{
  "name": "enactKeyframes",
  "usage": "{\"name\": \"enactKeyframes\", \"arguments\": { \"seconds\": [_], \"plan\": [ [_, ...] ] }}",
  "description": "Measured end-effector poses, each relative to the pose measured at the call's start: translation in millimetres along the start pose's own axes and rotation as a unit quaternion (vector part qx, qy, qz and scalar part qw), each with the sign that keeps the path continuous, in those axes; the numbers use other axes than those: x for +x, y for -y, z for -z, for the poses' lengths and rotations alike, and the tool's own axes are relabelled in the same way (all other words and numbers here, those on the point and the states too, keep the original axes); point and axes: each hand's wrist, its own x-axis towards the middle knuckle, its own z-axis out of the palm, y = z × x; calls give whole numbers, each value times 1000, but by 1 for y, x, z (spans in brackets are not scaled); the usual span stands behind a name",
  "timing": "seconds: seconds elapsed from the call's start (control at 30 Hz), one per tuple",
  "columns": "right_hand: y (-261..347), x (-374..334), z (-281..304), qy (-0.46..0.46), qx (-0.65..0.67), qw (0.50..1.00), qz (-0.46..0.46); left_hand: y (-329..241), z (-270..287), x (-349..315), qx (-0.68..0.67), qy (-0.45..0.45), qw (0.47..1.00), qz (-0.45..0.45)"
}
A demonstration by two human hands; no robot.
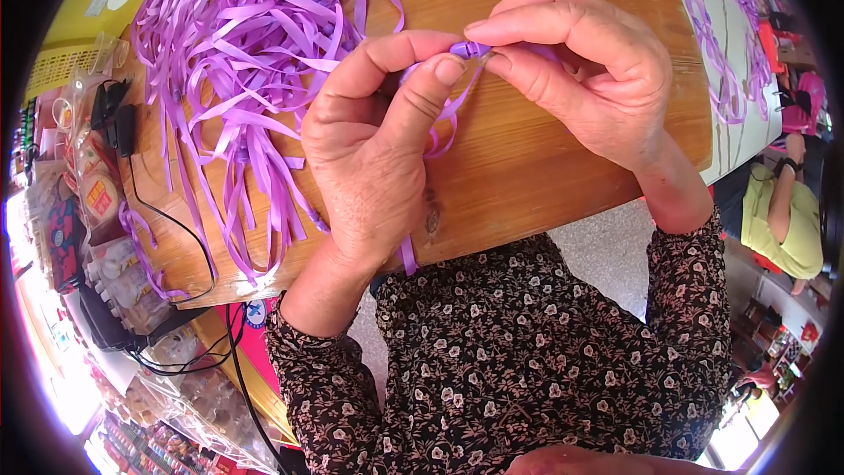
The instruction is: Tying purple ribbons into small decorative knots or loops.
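Note:
A small purple plastic buckle (470, 50) is held up over the wooden table between my two hands. My left hand (374, 136) pinches its left end between thumb and forefinger. From the other side, the thumb and forefinger of my right hand (589, 66) close on its right end. A purple ribbon (450, 119) loops down from the buckle behind my left thumb, and part of it is hidden by the fingers. Left of my left hand lies a big tangled heap of purple ribbon lanyards (237, 26), some with small dark purple pieces on them.
The wooden table (527, 158) curves round in front of me. More purple ribbons (716, 62) lie on a white marbled surface at right. A yellow plastic bin (75, 13), bagged packages (92, 176) and a black cable (171, 220) sit at left. Another person (782, 211) is at far right.

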Motion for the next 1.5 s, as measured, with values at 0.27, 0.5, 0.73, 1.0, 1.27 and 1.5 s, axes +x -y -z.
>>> {"name": "enactKeyframes", "arguments": {
  "seconds": [0.27,0.5,0.73,1.0,1.27,1.5],
  "plan": [
    [3,0,3,4,1,1000,0,2,1,1,58,20,994,-88],
    [9,0,8,32,-32,999,14,3,6,-1,167,53,966,-192],
    [2,0,8,47,5,999,0,7,2,1,53,51,991,-114],
    [0,-3,0,11,152,988,-13,9,6,0,-58,64,994,-66],
    [9,-1,7,38,92,995,-28,10,8,-2,63,96,977,-180],
    [16,0,14,82,87,990,-72,9,5,-7,117,88,961,-235]
  ]
}}
